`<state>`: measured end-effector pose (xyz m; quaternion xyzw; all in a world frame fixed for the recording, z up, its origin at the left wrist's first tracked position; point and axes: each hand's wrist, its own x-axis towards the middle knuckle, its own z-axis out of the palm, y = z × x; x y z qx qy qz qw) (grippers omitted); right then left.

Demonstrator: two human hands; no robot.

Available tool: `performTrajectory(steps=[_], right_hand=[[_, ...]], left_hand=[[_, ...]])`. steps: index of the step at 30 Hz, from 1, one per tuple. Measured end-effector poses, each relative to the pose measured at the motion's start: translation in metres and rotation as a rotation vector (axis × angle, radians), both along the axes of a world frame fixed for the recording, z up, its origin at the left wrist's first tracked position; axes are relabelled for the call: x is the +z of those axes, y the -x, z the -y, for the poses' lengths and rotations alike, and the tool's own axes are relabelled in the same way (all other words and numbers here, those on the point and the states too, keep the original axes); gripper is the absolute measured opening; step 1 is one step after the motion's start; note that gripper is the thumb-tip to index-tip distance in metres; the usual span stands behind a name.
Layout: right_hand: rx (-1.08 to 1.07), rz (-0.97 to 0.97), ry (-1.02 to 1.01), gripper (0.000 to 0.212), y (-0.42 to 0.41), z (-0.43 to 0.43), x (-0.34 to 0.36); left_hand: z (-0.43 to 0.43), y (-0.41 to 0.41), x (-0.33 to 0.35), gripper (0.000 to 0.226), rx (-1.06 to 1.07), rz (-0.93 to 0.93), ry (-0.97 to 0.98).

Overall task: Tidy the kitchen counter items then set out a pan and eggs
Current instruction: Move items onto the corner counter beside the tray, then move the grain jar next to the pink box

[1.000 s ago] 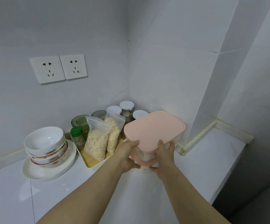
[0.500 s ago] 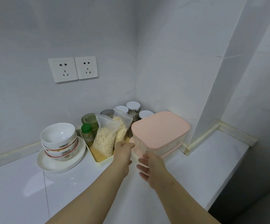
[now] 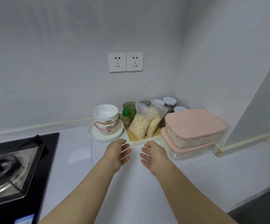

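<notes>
Both hands, left (image 3: 118, 152) and right (image 3: 153, 155), hover empty with fingers loosely spread above the counter (image 3: 131, 183), just before a yellow tray (image 3: 131, 139) beside two stacked pink-lidded containers (image 3: 194, 126).

Head-worn view (wide-angle), forward and down, close over the counter (image 3: 212, 183).

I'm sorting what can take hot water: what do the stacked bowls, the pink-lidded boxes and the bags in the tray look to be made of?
Stacked bowls: probably glazed ceramic. They are glossy white, with a sharp highlight inside the top one.
Pink-lidded boxes: likely plastic, judging by the cloudy see-through walls and matt lids.
Bags: thin clear plastic film, creased, with the contents showing through.
</notes>
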<state>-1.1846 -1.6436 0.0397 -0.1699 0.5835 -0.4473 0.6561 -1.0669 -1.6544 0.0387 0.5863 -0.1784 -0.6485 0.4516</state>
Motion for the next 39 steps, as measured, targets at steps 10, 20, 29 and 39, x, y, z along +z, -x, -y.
performTrajectory(steps=[10, 20, 29, 39], right_hand=[[0.269, -0.038, 0.022, 0.020, -0.102, -0.041, 0.011], [0.688, -0.017, 0.077, 0.013, -0.353, -0.126, 0.026], [0.998, 0.060, 0.066, 0.026, -0.583, -0.257, 0.033], [1.098, 0.072, 0.066, 0.022, -0.762, -0.296, 0.015]], left_hand=[[-0.081, -0.101, 0.002, 0.013, 0.242, -0.028, 0.069], [-0.209, -0.328, 0.020, 0.006, 0.655, 0.124, 0.132], [-0.363, -0.547, 0.032, 0.009, 0.956, 0.194, 0.094], [-0.413, -0.711, 0.013, 0.007, 1.057, 0.172, 0.063]])
